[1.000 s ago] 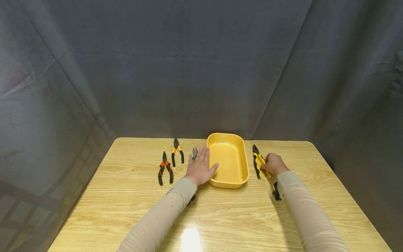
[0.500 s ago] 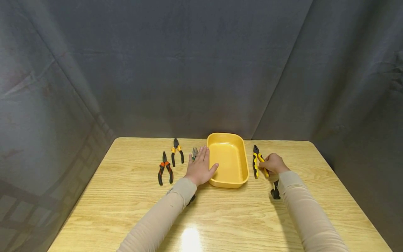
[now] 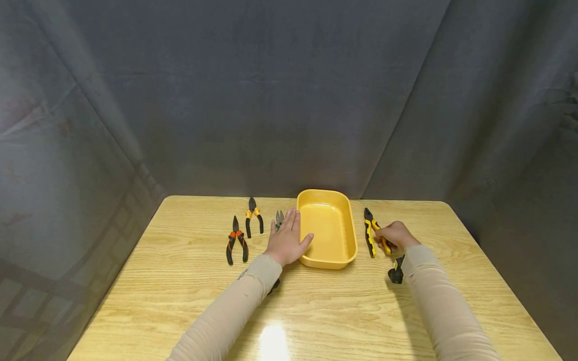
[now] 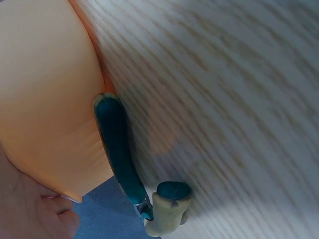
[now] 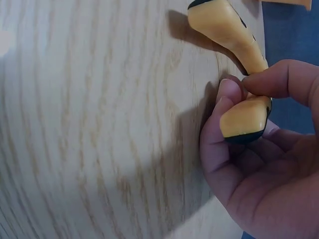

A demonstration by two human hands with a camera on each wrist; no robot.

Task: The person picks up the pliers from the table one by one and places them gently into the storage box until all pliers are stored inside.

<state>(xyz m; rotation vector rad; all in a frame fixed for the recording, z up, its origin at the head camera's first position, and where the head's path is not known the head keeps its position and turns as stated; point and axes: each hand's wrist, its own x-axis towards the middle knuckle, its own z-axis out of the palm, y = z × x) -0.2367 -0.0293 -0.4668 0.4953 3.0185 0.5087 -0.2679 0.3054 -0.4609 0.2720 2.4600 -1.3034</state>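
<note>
Right fingers (image 5: 279, 77) pinch one handle (image 5: 244, 118) of splayed, yellow-and-black pliers (image 3: 368, 235); left fingers (image 3: 289, 222) lie straight at a yellow tray (image 3: 327, 233).

Dark grey curtains (image 3: 280, 100) behind and beside a wood-grain table (image 3: 343, 311) with bright glare (image 3: 273, 343)

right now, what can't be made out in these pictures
Head view: most of the green pliers, covered by the left hand.
Head view: the black thing at the left sleeve, mostly hidden by that sleeve.
Left wrist view: the full outline of the tray, cut off by the left and top edges.
Right wrist view: the head of the yellow pliers, hidden behind the right hand.
</note>
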